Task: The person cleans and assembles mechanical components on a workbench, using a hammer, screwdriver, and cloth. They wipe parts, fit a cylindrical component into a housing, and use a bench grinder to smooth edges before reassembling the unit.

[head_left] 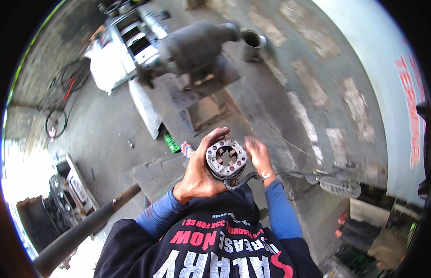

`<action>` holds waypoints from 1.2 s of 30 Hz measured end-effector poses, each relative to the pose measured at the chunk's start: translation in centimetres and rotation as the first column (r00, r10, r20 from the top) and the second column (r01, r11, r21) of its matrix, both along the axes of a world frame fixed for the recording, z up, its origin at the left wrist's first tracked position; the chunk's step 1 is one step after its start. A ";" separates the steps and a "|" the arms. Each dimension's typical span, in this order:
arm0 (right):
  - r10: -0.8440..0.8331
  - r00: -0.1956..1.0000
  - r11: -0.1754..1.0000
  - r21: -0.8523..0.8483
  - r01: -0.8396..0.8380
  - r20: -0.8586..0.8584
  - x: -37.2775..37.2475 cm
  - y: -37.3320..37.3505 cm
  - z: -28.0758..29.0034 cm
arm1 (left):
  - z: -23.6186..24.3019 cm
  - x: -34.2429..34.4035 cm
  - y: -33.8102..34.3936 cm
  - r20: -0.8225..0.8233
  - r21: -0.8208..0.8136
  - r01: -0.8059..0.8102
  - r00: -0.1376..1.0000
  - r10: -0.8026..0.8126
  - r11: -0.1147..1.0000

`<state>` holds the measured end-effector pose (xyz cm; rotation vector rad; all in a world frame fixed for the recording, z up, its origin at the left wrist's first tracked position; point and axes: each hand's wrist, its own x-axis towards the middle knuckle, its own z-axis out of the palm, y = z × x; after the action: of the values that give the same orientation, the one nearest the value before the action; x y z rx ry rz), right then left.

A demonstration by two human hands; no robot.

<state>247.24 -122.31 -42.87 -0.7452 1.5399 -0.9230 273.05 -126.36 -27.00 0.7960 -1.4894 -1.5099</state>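
Grey metal ring (227, 172), held up off the floor (102, 139) in front of the chest; only the left hand (204, 164) seems to carry it. Left hand is clamped round the ring's left side, one digit hooked over the far rim. Right hand (257, 155) is just beside the ring's right edge, fingers curled, motion-blurred; can't tell if they touch it or pinch anything. Copper-coloured blocks (219, 161) stick into the ring's opening. To do it well: left grip firm on the outer wall, palm clear of the opening, face tipped up so every block stays readable; right fingers should work lightly from the rim, no levering on the blocks. Thick black cable (241, 183) loops from the ring's near side to the right wrist; best given slack, since a snag there would likely twist the ring. Pose: left forearm comes in from lower left, wrist bent a bit, palm facing right; right forearm runs nearly straight up from lower right, hand at about ring height. Both elbows look bent and near the body, blue sleeves (162, 213) down to the wrists. Big motor (194, 48) sits well beyond, apart from both hands.
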 end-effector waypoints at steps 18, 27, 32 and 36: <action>-0.912 0.398 0.393 0.067 0.917 -0.102 -12.7 54.9 -2.3 | 5.7 -41.9 26.3 -0.036 -0.365 0.848 0.400 -0.916 0.385; -0.979 0.103 0.105 -0.002 0.994 -0.176 -19.6 65.5 1.4 | 6.8 -60.2 40.6 -0.034 -0.436 0.900 -0.022 -0.999 -0.004; -0.981 -0.098 -0.116 0.100 0.988 -0.169 -23.2 72.6 4.6 | 8.0 -70.2 49.5 -0.090 -0.388 0.910 -0.196 -0.977 -0.146; -0.956 -0.249 -0.246 -0.036 0.969 -0.156 -27.7 75.4 10.3 | 8.1 -76.2 57.9 -0.142 -0.309 0.917 -0.306 -0.941 -0.252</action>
<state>219.59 -46.86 -32.62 1.0179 2.1974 -1.9672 196.89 -68.45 -18.92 -1.3604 -1.8732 -2.4542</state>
